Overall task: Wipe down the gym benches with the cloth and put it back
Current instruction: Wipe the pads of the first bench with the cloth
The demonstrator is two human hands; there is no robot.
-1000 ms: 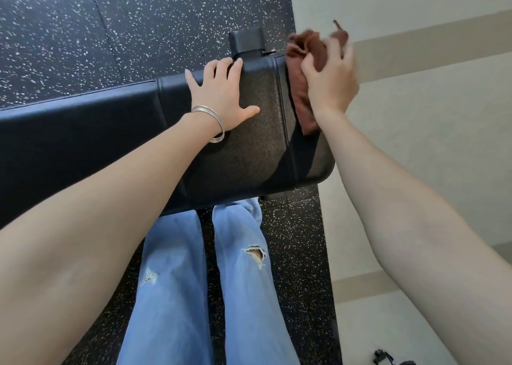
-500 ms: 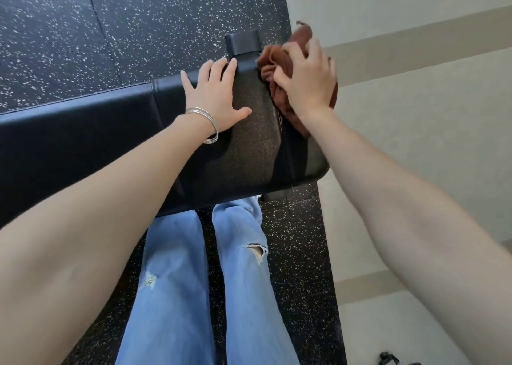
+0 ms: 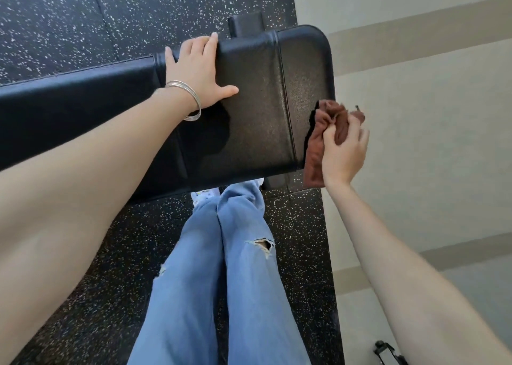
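Observation:
A black padded gym bench [image 3: 257, 109] runs from the left edge to the middle right of the head view. My left hand [image 3: 198, 73] lies flat on its top, fingers over the far edge, silver bangles on the wrist. My right hand [image 3: 345, 151] grips a bunched brown cloth [image 3: 318, 140] against the bench's right end, near its front corner. Part of the cloth hangs down below the pad's edge.
Black speckled rubber flooring [image 3: 83, 18] lies under the bench. A pale wall with beige stripes [image 3: 429, 87] stands right beside the bench's right end. My legs in blue jeans [image 3: 235, 281] stand in front of the bench. A small black object [image 3: 388, 352] sits at the bottom right.
My right hand has drawn the cloth along the bench's right end, from the far corner toward the near corner. My left hand stayed flat on the pad.

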